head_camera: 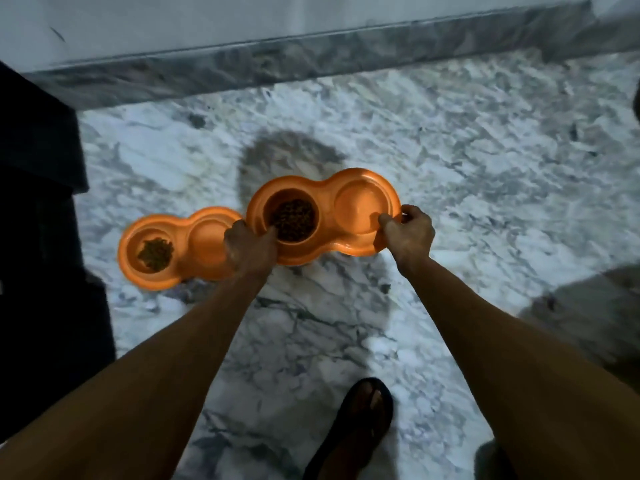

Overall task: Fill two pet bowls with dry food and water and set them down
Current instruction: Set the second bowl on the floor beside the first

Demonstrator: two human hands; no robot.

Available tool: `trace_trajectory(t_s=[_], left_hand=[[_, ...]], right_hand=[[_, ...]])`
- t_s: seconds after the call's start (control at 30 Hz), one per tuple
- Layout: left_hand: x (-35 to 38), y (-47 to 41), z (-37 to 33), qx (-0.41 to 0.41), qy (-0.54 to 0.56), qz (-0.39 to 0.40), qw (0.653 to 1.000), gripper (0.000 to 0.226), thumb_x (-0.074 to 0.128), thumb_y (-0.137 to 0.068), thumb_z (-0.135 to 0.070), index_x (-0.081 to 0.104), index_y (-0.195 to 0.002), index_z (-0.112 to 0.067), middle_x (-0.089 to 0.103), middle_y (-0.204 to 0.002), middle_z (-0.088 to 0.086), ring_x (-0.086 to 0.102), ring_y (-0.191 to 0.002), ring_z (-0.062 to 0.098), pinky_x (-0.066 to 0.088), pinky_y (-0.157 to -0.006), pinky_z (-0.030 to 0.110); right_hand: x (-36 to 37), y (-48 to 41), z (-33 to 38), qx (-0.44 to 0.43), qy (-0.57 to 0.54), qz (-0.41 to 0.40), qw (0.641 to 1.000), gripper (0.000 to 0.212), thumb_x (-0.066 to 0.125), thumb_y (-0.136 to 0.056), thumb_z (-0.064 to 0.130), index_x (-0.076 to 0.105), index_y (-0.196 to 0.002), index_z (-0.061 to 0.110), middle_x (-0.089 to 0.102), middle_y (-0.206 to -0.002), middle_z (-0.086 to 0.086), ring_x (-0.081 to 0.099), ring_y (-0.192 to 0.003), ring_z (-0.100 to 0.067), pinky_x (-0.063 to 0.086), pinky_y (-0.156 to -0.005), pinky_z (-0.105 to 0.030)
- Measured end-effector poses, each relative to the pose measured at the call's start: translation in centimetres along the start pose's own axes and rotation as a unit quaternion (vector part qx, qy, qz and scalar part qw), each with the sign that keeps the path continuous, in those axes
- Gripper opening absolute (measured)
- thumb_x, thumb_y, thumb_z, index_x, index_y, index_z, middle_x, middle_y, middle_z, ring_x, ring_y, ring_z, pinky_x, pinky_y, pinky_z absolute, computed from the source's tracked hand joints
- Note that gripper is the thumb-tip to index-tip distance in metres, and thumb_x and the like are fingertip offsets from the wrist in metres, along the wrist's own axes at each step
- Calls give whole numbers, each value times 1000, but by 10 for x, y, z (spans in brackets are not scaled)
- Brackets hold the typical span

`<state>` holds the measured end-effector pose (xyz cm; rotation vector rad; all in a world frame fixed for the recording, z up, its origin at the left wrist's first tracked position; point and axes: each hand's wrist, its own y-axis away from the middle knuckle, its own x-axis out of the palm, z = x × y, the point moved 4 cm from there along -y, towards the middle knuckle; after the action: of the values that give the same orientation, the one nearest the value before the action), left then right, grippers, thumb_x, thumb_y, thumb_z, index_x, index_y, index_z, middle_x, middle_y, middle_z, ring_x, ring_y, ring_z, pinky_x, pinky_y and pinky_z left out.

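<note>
Both bare arms reach forward and down, nearly straight at the elbows, converging slightly toward the hands. The left hand [250, 249] is turned back-up, its fingers curled closed in a grip. The right hand [408, 233] sits a little farther forward, wrist bent, thumb and fingers pinched together. The two hands are apart, roughly level. One sandalled foot [363, 420] shows below.

Lighting dim and cool. Light falls from above and behind: a dark rounded shadow [291, 161] lies on the marble floor [485, 168] beyond the hands. Left edge near black. Wide-angle bending at the borders; overall softness, slight smear.
</note>
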<state>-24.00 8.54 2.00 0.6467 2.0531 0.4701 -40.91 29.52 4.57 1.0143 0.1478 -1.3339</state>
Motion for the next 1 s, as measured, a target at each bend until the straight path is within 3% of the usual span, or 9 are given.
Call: trace_trajectory(t_s=[0.3,0.47,0.57,0.67,1.0], left_hand=[[73,-37,41,-50,23,-16,998,45,72,-86,-25,62,-118,5,66,-115,21,63,-107,35,40,-73,31],[86,-47,51,-61,68,-10,996,29,74,-84,-16,66,-104,3,70,-105,20,67,-99,34,49,-76,35],[90,-50,53,-66,79,-6,995,30,76,-82,-16,67,-102,5,70,-103,22,68,-99,36,55,-82,44],[93,-51,54,-73,80,-5,994,32,77,-81,-17,67,-102,5,70,-104,23,68,-100,36,55,-82,45],[95,-49,58,-71,86,-2,994,32,77,-82,-15,62,-97,10,67,-101,30,65,-101,43,53,-79,48]], right_hand=[[56,-66,-60,-1,25,2,1000,55,78,-73,30,65,-123,10,67,-111,-9,63,-106,-30,52,-96,-45],[69,-82,-70,5,29,17,999,46,77,-77,25,66,-118,9,62,-95,-4,60,-91,-23,52,-85,-35],[73,-83,-75,7,28,27,999,48,77,-75,29,65,-118,10,63,-100,-4,62,-94,-24,54,-87,-38],[74,-83,-83,11,30,29,999,49,76,-74,30,65,-118,11,66,-106,-8,64,-95,-26,56,-85,-39],[74,-84,-89,8,33,51,998,35,74,-80,20,65,-112,8,62,-90,-4,58,-84,-23,48,-73,-33]])
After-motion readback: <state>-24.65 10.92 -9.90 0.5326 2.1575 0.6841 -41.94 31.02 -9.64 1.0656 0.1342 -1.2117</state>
